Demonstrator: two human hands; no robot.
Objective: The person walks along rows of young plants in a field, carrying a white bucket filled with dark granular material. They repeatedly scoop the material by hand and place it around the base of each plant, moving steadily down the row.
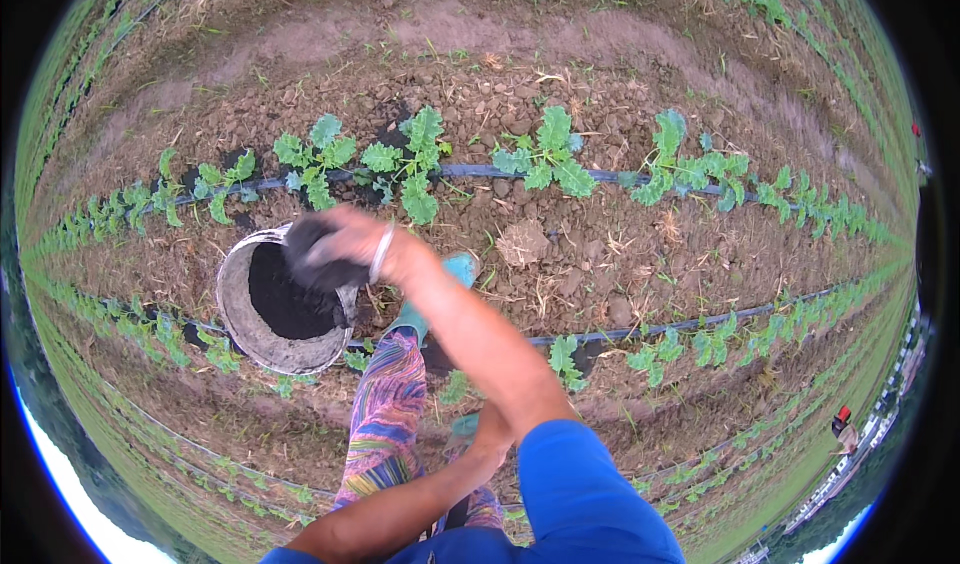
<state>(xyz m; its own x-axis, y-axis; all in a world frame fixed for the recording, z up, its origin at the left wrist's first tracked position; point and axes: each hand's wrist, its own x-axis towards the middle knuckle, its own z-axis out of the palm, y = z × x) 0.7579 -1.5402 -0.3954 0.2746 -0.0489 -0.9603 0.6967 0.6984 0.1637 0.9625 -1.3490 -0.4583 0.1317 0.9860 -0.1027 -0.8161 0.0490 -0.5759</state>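
Note:
My right hand (341, 241), with a white band at its wrist, is blurred by motion over the right rim of a whitish plastic bucket (238, 305). It grips a dark, rounded thing (324, 256); whether this is a scoop or a clump cannot be told. Black, loose, soil-like material (289, 301) lies in the bucket, which stands between two rows of plants. My left forearm crosses low in front of me, and my left hand (491, 433) is mostly hidden beneath my right forearm. Nearest the right hand is a leafy kale-like plant (319, 155).
A black drip line (465, 170) runs along the far plant row, another drip line (600, 335) along the near one. Dark patches lie by some plants. My teal boot (461, 267) stands on cloddy soil beside the bucket. A distant person (847, 436) is at the lower right.

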